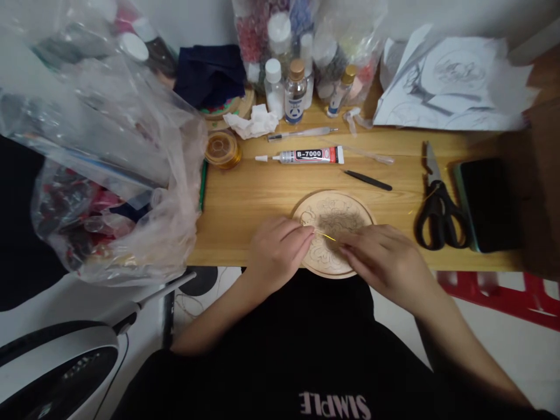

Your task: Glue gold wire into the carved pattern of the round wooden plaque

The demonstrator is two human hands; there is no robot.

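From my distant seat, I judge the step in hand to be working a yellow strand (pixel 328 237) over a round patterned panel (pixel 326 256). My left hand (pixel 279 249) is closed down to a fingertip pinch, with one end of the strand in it. My right hand (pixel 389 256) has its fingers drawn close together at the strand's other end; blur there means I cannot tell whether it has hold of it.

The next move, as I read it, calls for small, steady fingertip control, keeping the strand in line without tugging it out of the left pinch.

The strand spans the gap between the two hands, running slightly down toward the right. The panel lies beneath both sets of fingertips, partly hidden by them, its near rim poking past the edge of the counter (pixel 245 198). Ahead of the right hand lie black tweezers (pixel 368 180); beyond the left, a spool (pixel 223 150) of golden strand.
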